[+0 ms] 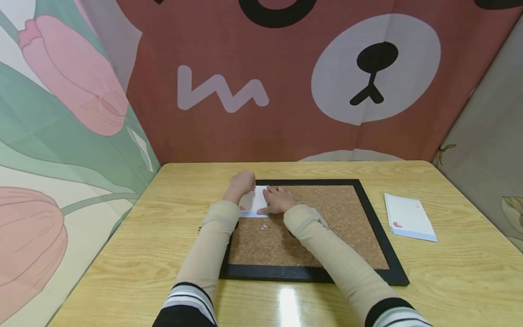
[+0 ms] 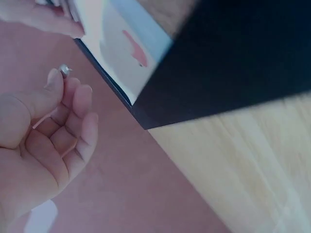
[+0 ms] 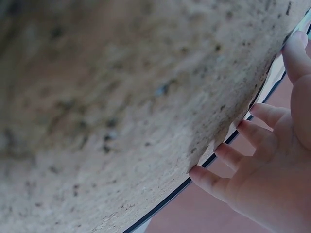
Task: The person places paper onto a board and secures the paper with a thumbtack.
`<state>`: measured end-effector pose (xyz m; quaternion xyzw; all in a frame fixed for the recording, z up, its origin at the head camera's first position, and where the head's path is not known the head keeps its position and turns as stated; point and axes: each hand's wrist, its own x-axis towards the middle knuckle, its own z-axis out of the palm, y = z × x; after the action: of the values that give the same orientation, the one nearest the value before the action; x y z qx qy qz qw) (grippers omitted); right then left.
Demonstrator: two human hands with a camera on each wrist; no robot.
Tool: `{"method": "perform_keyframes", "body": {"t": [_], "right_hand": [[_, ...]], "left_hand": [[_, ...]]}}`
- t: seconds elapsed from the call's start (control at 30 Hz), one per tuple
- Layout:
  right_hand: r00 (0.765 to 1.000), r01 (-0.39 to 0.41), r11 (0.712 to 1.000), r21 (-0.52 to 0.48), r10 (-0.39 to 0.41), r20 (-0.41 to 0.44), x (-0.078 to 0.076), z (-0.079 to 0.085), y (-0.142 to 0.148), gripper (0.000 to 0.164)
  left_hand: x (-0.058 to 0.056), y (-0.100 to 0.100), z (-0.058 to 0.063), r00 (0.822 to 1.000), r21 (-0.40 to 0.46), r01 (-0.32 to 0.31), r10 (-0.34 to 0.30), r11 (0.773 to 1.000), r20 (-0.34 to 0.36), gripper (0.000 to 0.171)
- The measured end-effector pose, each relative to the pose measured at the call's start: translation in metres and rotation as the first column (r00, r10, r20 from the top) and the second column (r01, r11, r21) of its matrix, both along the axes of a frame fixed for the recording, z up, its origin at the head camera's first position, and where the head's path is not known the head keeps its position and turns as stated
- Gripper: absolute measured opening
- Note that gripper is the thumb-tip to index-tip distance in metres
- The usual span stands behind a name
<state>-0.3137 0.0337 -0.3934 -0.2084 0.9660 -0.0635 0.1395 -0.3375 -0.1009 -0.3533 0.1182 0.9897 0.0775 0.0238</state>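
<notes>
A sheet of white paper with a blue lower edge and a small pink print lies at the upper left of the black-framed corkboard. Over its upper left part is my left hand, pinching a small silver thumbtack between thumb and fingertip; the tack's point sticks out toward the paper. My right hand rests with spread fingers on the paper's right side, holding it against the board. Just below the paper, a few small shiny pieces lie on the cork.
Right of the corkboard, a stack of similar printed sheets sits on the wooden table. A printed fabric backdrop rises behind the table's far edge, with patterned cloth on the left and a pale wall on the right.
</notes>
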Motion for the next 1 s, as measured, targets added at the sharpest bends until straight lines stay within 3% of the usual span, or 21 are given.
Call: {"method": "perform_keyframes", "body": {"t": [0.17,0.5,0.77,1.0], "right_hand": [[1.0,0.005,1.0,0.005,-0.005,-0.004,0.0,0.002,0.0,0.079],[1.0,0.002,1.0,0.019,-0.002,0.007,0.0,0.001,-0.001,0.08],[1.0,0.007,1.0,-0.003,-0.007,0.012,0.001,0.0,0.0,0.08],[1.0,0.001,1.0,-0.003,-0.001,0.004,0.001,0.001,-0.002,0.08]], "left_hand": [[-0.003,-0.002,0.006,1.0,0.064,-0.005,0.005,0.998,0.01,0.017],[-0.005,-0.004,0.006,0.997,0.073,-0.045,0.039,0.996,0.071,0.015],[-0.014,-0.003,-0.006,0.993,0.082,-0.062,0.053,0.995,0.109,0.011],[-0.017,-0.004,-0.015,0.994,0.048,-0.063,0.059,0.997,0.093,0.011]]}}
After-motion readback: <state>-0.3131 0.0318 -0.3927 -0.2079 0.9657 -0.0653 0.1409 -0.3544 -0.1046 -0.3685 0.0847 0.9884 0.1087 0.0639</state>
